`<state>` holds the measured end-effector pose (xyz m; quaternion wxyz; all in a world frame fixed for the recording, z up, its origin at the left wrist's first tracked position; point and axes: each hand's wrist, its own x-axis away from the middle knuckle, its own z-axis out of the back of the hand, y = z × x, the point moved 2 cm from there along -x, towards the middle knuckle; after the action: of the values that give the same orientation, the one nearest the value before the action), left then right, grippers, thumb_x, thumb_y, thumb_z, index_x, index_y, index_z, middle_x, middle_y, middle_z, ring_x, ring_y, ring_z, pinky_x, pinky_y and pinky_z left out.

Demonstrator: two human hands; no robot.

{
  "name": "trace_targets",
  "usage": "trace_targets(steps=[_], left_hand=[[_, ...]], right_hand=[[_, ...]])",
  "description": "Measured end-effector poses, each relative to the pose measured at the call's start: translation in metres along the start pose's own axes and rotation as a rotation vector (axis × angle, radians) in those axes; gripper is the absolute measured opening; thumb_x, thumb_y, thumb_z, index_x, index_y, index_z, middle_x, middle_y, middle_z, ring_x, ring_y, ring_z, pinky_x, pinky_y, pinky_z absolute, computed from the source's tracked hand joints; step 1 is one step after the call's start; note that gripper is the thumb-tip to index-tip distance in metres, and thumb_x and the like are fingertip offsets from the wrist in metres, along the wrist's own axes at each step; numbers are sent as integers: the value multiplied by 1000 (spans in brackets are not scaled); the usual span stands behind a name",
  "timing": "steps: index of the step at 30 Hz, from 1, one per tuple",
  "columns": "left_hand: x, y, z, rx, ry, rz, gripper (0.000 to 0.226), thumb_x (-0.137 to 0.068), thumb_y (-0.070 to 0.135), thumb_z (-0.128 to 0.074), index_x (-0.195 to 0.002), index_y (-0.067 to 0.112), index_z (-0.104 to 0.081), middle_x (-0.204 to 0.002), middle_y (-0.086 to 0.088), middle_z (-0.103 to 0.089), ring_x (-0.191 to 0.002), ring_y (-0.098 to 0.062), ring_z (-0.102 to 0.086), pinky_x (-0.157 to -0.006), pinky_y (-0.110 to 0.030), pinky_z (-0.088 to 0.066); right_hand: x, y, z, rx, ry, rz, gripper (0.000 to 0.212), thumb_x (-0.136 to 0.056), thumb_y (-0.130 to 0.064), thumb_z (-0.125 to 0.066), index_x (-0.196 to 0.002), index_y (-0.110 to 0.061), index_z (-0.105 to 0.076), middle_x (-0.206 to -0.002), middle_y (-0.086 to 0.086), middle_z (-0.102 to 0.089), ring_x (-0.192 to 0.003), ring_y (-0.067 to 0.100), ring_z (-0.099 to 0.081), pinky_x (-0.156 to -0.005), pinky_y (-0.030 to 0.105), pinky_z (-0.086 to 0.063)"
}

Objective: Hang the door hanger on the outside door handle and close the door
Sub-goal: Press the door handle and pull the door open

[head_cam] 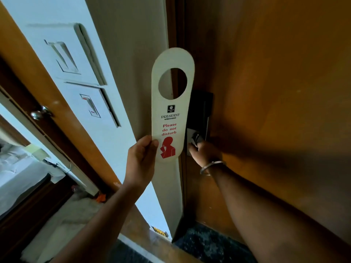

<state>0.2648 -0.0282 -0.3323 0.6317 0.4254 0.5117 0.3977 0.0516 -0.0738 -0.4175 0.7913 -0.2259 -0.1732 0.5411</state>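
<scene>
A white door hanger point(171, 118) with a round hole near its top and red "Please do not disturb" print stands upright in front of the door frame. My left hand point(141, 162) pinches its lower left edge. The brown wooden door point(275, 92) fills the right side and looks shut against the frame. My right hand point(204, 153), with a metal bangle on the wrist, grips the silver door handle point(195, 139) below a black lock plate point(202, 109).
White wall switch plates point(83, 59) sit on the wall at left. Another wooden door with a round metal knob point(40, 112) is at far left. Bedding shows at lower left. Dark carpet point(209, 245) lies below the door.
</scene>
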Motion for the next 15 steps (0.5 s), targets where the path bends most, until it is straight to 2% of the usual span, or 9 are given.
trace_targets(steps=[2, 4, 6, 7, 9, 12, 15], left_hand=[[6, 1, 7, 17, 15, 5, 19, -91, 34, -52, -102, 31, -67, -105, 22, -73, -99, -11, -71, -80, -31, -62], [15, 4, 15, 35, 8, 2, 19, -91, 33, -52, -102, 32, -67, -103, 23, -74, -100, -11, -71, -80, -29, -62], [22, 5, 25, 12, -8, -15, 20, -93, 31, -51, -106, 35, -66, -104, 27, -73, -101, -10, -71, -78, -25, -61], [26, 4, 31, -7, -13, -20, 21, -93, 31, -50, -107, 37, -65, -104, 29, -73, -101, -8, -70, -77, -23, -61], [32, 0, 46, -18, -42, -31, 22, -94, 31, -50, -110, 37, -64, -103, 31, -72, -101, -6, -70, -77, -21, -60], [37, -17, 64, -23, -91, -31, 22, -97, 27, -50, -114, 33, -63, -105, 34, -70, -102, -4, -69, -76, -19, -59], [45, -36, 90, 64, -186, -32, 22, -100, 21, -50, -114, 32, -63, -108, 31, -70, -105, -5, -68, -71, -15, -57]], right_hand=[[3, 0, 3, -15, -25, 13, 54, -95, -58, -41, -100, -12, -69, -76, 0, -60, -78, 22, -62, -60, 28, -42], [10, 0, 5, -3, -75, 31, 55, -96, -58, -40, -108, -12, -68, -93, 6, -69, -90, 25, -66, -76, 35, -53], [20, -3, 8, 54, -89, 53, 56, -97, -57, -39, -115, -12, -67, -109, 11, -71, -103, 28, -66, -86, 38, -53], [24, -5, 9, 101, -82, 66, 54, -97, -55, -39, -116, -12, -66, -113, 12, -71, -105, 29, -65, -86, 37, -51], [37, -13, 12, 251, -23, 103, 49, -99, -51, -41, -118, -13, -65, -112, 13, -71, -104, 31, -65, -81, 34, -47], [68, -21, 12, 413, 107, 158, 40, -100, -38, -48, -134, -18, -55, -113, 12, -71, -103, 31, -66, -84, 37, -52], [114, -33, -2, 497, 219, 86, 43, -85, -19, -60, -128, -16, -54, -118, 8, -67, -109, 31, -61, -92, 43, -46]])
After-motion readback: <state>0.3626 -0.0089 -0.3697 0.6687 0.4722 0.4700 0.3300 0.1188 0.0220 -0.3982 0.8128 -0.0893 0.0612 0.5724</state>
